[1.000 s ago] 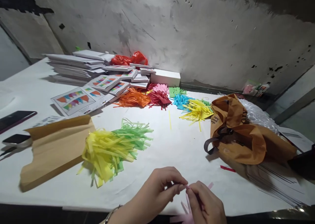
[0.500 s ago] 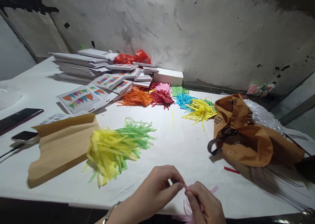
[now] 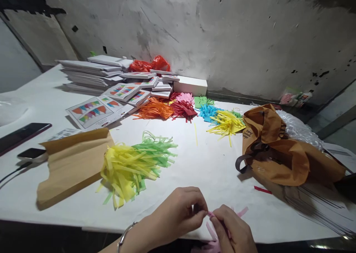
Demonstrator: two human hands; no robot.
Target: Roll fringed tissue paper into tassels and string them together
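Pink paper tassel [image 3: 210,247] was held at the middle of the bench's near edge, its narrow twisted end pinched between both hands and its loose strips hung down at that edge. The grip of the left hand [image 3: 180,215] was pressed together, with that end nipped between thumb and forefinger. The grip of the right hand [image 3: 234,229] was likewise pressed together on the tassel just beside it; its palm side was hidden. A silver bracelet [image 3: 125,235] was worn on the left wrist.

Near the left half of the near edge, a creased brown paper [image 3: 75,167] was spread out, its right end touched by a yellow bundle of strips [image 3: 122,169], by which a green bundle [image 3: 160,151] was partly covered. Toward the right end of the near edge, a short red strip [image 3: 263,190] was seen. By the left edge, a small dark-topped device [image 3: 32,154] was joined to a cable, with a phone [image 3: 23,136] placed beyond it. Toward the right edge, a brown bag [image 3: 275,160] was slumped, and a heap of white strands [image 3: 300,128] was partly hidden behind it.

Farther off, orange [image 3: 155,109] and dark red bundles [image 3: 184,109] were placed beside each other. Printed cards [image 3: 125,91] were piled toward the far left corner, and a white box [image 3: 190,85] was set along the far edge.
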